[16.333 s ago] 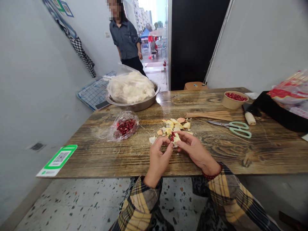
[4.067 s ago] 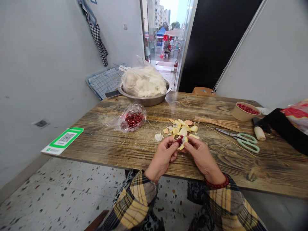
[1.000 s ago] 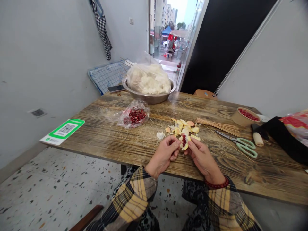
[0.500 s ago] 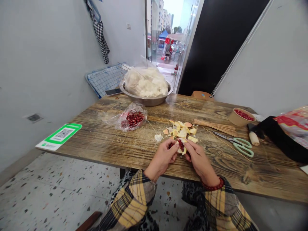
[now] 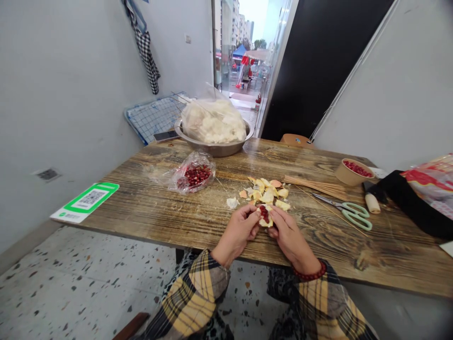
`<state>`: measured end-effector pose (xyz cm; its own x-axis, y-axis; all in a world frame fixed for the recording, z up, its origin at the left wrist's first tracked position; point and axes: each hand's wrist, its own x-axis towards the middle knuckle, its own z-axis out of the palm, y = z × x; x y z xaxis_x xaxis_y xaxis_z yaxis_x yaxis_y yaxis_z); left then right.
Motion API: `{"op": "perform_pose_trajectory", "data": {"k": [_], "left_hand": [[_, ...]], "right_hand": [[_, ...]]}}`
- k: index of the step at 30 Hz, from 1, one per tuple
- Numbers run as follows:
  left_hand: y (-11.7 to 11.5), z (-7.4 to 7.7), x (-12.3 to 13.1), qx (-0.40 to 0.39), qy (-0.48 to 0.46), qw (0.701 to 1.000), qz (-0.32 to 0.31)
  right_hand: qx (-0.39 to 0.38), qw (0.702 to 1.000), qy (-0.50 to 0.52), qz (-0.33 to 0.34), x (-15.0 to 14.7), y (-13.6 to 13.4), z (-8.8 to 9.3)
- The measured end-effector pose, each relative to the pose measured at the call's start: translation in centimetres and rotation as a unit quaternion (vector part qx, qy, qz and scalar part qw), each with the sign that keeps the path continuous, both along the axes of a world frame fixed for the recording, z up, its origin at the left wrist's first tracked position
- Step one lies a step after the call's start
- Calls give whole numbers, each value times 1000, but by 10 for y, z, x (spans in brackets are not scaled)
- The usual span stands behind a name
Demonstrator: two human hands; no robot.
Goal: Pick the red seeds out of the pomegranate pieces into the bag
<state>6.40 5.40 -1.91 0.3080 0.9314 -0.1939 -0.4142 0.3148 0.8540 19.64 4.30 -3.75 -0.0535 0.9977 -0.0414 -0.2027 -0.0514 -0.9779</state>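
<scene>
Between my two hands, just over the front edge of the table, is a piece of pomegranate (image 5: 264, 215) with dark red seeds and pale yellow rind. My left hand (image 5: 241, 227) grips its left side, the thumb at the seeds. On the other side my right hand (image 5: 287, 231) is closed on the rind. Some fingertips are hidden behind the piece. Just beyond lies a heap of broken pomegranate peel (image 5: 266, 190), with a whitish scrap (image 5: 232, 203) to its left. Loose red seeds fill a clear plastic bag (image 5: 194, 175) farther left.
Wooden skewers (image 5: 314, 186), green-handled scissors (image 5: 348, 210) and a paper bowl of red seeds (image 5: 354, 171) are on the right. A metal basin (image 5: 219, 149) holding a bag of white fluffy stuff stands at the back. A QR-code card (image 5: 87, 202) lies at the left edge.
The pomegranate piece has turned a little between my hands, so more of its red seeds face me. Both hands stay in nearly the same place. The view has shifted slightly.
</scene>
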Motion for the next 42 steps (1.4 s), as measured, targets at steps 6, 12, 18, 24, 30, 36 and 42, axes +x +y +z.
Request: {"op": "perform_pose_trajectory", "data": {"k": [6, 12, 18, 24, 30, 36, 42], "left_hand": [[0, 0, -1, -3, 3, 1000, -1], [1, -1, -1, -6, 24, 1000, -1], [3, -1, -3, -4, 32, 999, -14], [4, -2, -5, 3, 11, 1000, 27], [2, 0, -2, 5, 42, 999, -2], [2, 2, -2, -2, 30, 1000, 10], [2, 3, -2, -4, 48, 999, -2]], "right_hand": [[21, 999, -24, -1, -2, -1, 0], [73, 989, -127, -6, -4, 2, 3], [180, 950, -243, -78, -4, 6, 6], [245, 887, -354, -165, -3, 4, 7], [306, 846, -403, -170, -4, 1, 2], [296, 855, -391, -167, -1, 1, 2], [322, 832, -427, -150, -1, -1, 4]]}}
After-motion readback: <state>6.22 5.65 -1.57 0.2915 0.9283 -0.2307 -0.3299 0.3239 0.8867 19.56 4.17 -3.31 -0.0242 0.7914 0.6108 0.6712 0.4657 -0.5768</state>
